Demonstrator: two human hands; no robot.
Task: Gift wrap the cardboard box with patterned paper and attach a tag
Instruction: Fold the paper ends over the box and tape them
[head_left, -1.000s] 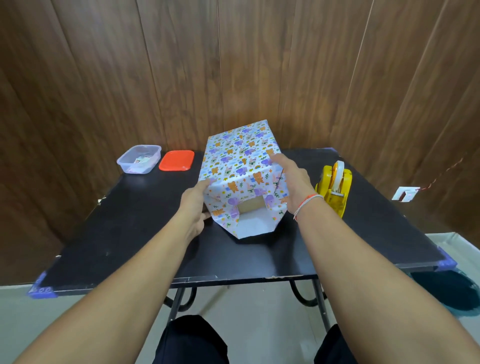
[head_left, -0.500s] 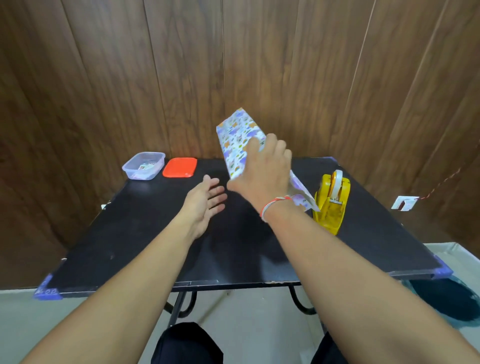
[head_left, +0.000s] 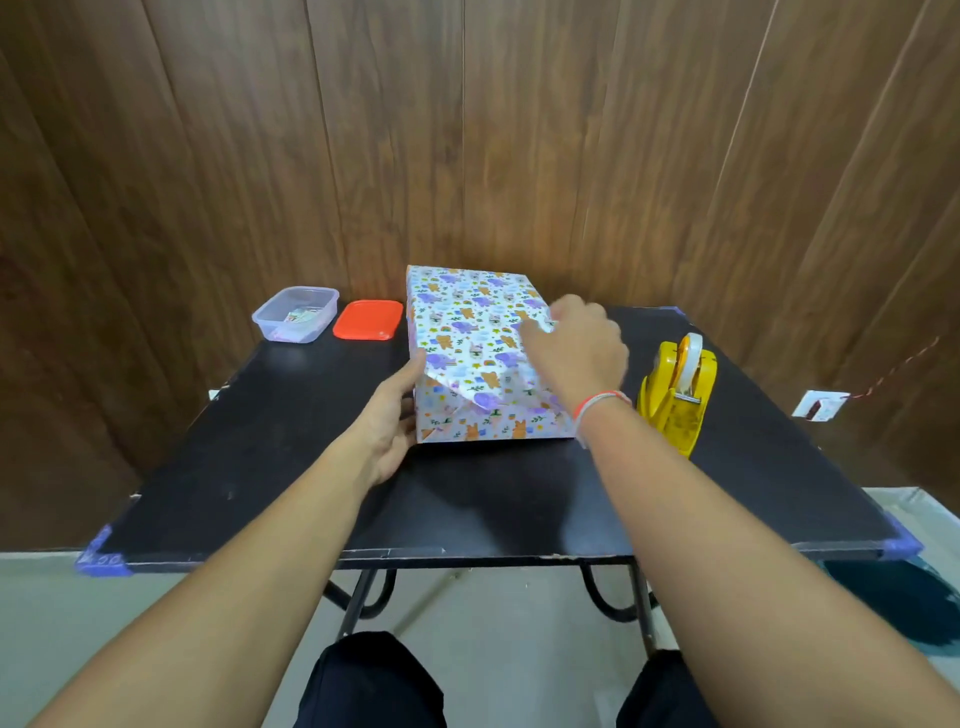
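The box wrapped in patterned paper (head_left: 467, 332) lies flat on the black table (head_left: 260, 467), its near end folded shut with a triangular flap. My right hand (head_left: 582, 353) rests on the box's top right edge with its fingers curled over the paper, gripping it. My left hand (head_left: 389, 421) is open, with palm and thumb pressed against the box's left side near the front corner. A clear plastic container (head_left: 296, 314) at the back left holds small paper pieces.
A yellow tape dispenser (head_left: 678, 395) stands just right of the box, close to my right wrist. A red lid (head_left: 369, 319) lies beside the clear container. The wooden wall runs right behind the table. A small white piece with a red cord (head_left: 821, 405) sits off the table to the right.
The box was lifted and turned in my right hand, then set down flat with its folded end toward me. My left hand moved back against its left side.
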